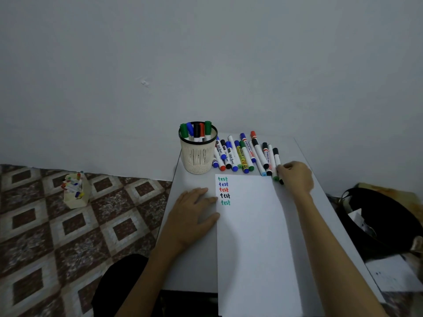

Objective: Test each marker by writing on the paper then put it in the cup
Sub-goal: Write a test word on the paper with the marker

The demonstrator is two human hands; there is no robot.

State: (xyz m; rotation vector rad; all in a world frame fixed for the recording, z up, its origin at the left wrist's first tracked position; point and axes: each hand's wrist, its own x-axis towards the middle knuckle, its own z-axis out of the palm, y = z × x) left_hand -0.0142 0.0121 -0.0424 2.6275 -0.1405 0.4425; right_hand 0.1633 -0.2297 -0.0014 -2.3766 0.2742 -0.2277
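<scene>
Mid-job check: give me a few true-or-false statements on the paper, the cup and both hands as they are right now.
1. The paper bears five "test" words. True.
2. The cup is empty. False: five capped markers stand in it.
3. The left hand holds a marker. False: it lies flat at the paper's left edge.
4. The right hand grips the rightmost marker of the row on the table. True.
</scene>
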